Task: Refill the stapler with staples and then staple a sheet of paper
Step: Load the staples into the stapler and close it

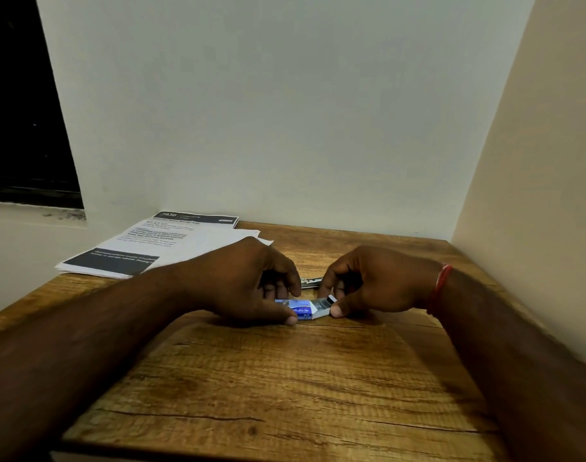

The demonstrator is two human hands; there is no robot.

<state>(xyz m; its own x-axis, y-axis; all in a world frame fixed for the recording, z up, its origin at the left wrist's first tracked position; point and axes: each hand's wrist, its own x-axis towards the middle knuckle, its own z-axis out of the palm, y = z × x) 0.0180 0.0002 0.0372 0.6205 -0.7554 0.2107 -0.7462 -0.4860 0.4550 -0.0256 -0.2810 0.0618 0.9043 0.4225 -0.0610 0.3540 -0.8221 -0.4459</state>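
A small blue and white staple box [301,309] lies on the wooden table [285,388] between my hands. My left hand [251,281] grips the box's sleeve from the left. My right hand [368,285] pinches the inner tray [321,308], which is slid partly out to the right and shows grey staples. Behind the hands, a metal part of the stapler [310,282] shows between them; most of it is hidden. A stack of printed paper sheets [158,245] lies at the table's back left.
White walls stand close behind and to the right of the table. A dark window opening [21,111] is at the far left, with a ledge below it. The paper stack overhangs the table's left edge.
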